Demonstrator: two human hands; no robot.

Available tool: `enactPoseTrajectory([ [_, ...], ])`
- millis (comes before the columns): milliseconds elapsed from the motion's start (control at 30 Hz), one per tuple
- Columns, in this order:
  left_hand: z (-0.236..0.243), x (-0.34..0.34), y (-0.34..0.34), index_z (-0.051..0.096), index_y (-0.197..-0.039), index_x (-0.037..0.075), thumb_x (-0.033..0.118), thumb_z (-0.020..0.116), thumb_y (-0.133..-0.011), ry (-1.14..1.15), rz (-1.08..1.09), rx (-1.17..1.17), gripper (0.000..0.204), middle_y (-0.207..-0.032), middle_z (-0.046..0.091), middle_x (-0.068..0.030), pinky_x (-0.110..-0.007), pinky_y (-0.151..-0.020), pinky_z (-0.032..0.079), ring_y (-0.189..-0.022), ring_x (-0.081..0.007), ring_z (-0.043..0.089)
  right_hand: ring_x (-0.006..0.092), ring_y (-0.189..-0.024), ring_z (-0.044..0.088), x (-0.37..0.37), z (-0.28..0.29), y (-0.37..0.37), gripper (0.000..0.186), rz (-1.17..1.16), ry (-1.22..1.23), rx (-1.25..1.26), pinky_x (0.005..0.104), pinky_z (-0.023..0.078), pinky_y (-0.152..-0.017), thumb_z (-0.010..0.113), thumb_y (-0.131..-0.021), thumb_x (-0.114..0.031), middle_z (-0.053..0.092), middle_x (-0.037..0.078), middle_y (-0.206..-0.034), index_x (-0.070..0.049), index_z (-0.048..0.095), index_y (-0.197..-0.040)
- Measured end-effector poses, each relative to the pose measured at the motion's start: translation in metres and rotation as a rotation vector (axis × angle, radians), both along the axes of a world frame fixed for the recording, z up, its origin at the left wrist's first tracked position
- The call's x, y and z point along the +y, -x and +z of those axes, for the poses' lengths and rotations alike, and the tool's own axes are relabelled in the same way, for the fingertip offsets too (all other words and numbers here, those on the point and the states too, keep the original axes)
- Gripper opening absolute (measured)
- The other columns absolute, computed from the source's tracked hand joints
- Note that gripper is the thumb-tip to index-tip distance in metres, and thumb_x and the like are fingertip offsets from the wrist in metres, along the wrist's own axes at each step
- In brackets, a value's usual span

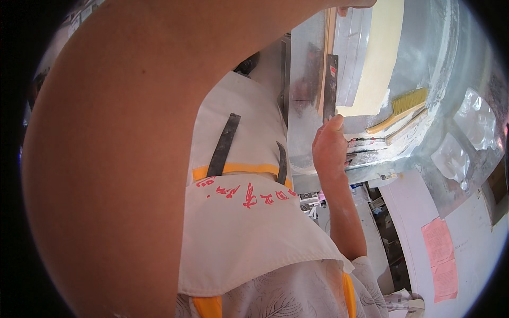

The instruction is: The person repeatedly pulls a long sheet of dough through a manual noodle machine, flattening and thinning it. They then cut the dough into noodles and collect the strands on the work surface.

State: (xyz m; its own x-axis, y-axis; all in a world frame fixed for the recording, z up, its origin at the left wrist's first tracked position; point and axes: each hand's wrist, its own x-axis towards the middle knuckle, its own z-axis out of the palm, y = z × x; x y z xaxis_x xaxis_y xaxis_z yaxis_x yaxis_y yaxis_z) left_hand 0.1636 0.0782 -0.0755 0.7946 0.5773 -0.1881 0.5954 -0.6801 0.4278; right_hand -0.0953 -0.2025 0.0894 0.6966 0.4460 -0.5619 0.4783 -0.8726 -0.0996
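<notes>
My right hand (330,142) is closed around the near end of a long, flat, dark blade (331,87) with a small red label. The blade lies along a narrow wooden strip (330,32). Beside it are a greyish, see-through flat piece (354,53) and a cream-coloured sheet (386,53) that looks like rolled dough. Only a little of my left hand (356,4) shows at the top edge, near the far end of the strip; its fingers are mostly cut off. My left forearm fills the left side.
Right of the sheet, on the grey work surface (413,63) dusted with white powder, lie a wooden brush (407,106) with yellow bristles and a thin stick (405,127). Clear plastic bags (474,119) lie farther right. Pink papers (441,259) hang on a white panel. I wear a white apron (249,233).
</notes>
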Motion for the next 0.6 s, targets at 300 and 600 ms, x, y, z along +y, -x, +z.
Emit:
enactPoseTrajectory([
  [300, 0.004, 0.002, 0.003, 0.051, -0.153, 0.0, 0.033, 0.078, -0.082, -0.005, -0.03, 0.008, 0.083, -0.169, 0.036, -0.0254, -0.062, -0.132, 0.015, -0.162, -0.044, 0.026, 0.0517, -0.089, 0.07, -0.017, -0.019, 0.004, 0.043, 0.026, -0.023, -0.011, 0.0551, 0.06, -0.072, 0.059, -0.105, -0.008, 0.065, 0.03, -0.107, 0.011, 0.04, -0.138],
  [600, 0.013, 0.006, 0.009, 0.054, -0.151, 0.0, 0.034, 0.082, -0.078, -0.027, -0.104, 0.026, 0.085, -0.167, 0.039, -0.0259, -0.063, -0.131, 0.016, -0.161, -0.0446, 0.028, 0.0517, -0.084, 0.069, -0.034, -0.041, 0.008, 0.036, 0.036, -0.112, -0.048, 0.0573, 0.058, -0.069, 0.057, -0.108, -0.012, 0.065, 0.03, -0.103, 0.01, 0.043, -0.133],
])
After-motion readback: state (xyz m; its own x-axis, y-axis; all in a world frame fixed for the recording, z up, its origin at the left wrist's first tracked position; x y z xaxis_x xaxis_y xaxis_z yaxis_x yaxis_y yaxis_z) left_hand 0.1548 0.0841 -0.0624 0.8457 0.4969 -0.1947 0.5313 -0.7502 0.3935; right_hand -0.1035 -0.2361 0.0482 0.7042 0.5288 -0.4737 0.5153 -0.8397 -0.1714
